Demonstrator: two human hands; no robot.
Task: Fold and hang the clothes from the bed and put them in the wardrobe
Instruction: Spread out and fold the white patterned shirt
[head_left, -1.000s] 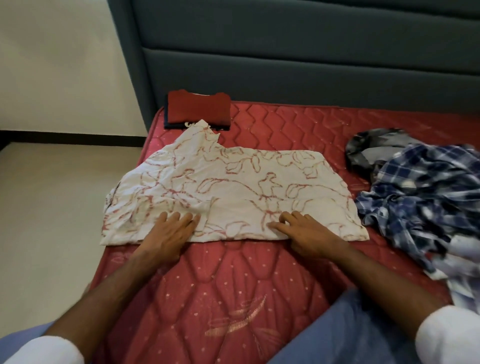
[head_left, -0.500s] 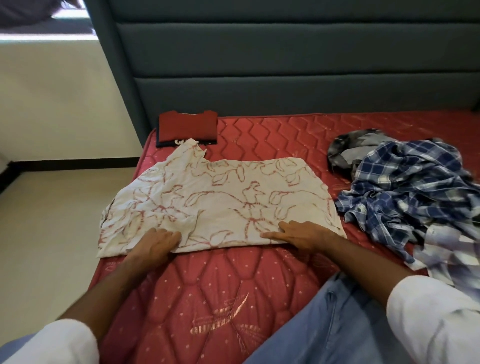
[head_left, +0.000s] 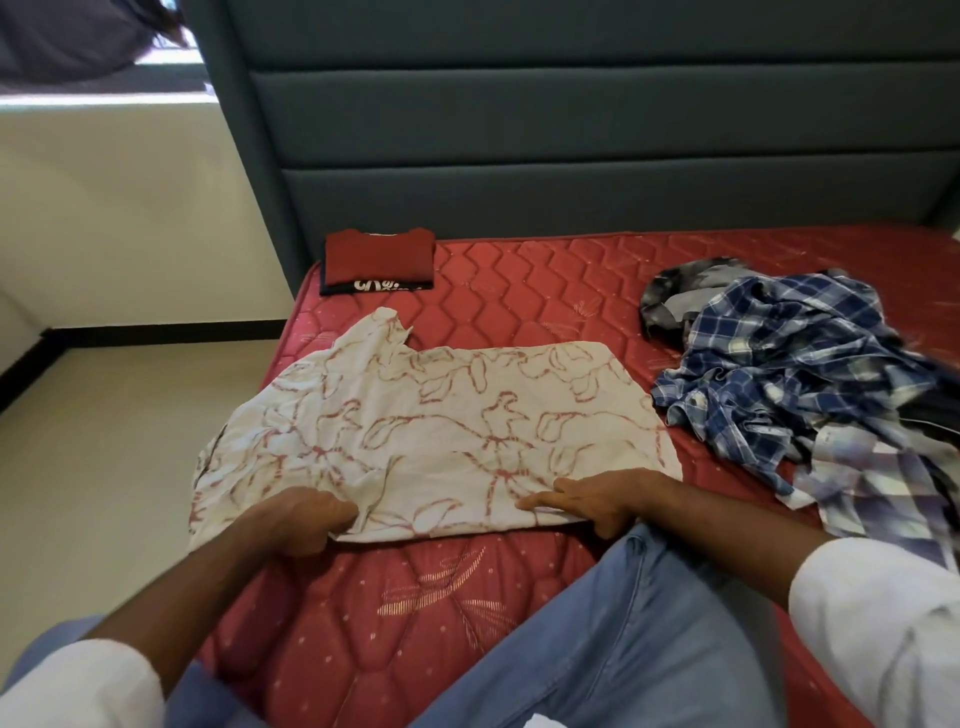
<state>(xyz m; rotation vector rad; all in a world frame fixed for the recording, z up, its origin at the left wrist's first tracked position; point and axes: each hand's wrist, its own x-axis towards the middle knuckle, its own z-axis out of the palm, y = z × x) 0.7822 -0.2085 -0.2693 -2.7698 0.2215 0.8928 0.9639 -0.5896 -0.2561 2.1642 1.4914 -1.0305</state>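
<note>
Spread flat across the red quilted mattress (head_left: 545, 291) lies a white shirt with a red floral print (head_left: 441, 431), its near hem running along the side of the bed closest to the person. Both hands are at that hem. The left hand (head_left: 306, 522) has its fingers curled down onto the cloth, bunching a small fold of fabric under them — it grips the hem. The right hand (head_left: 602, 496) pinches the hem further along, fingers lying over the top of the cloth and the thumb tucked beneath the edge. White sleeves show at both forearms, and a knee in light blue jeans (head_left: 623, 639) rests on the mattress just beside the right hand.

Near the headboard (head_left: 571, 156), at the mattress corner, sits a folded red garment (head_left: 379, 260) on top of a dark one with white lettering — well apart from the floral shirt. To the right, a crumpled blue plaid shirt (head_left: 789, 379) lies heaped with other clothes, close to the floral shirt's far edge
</note>
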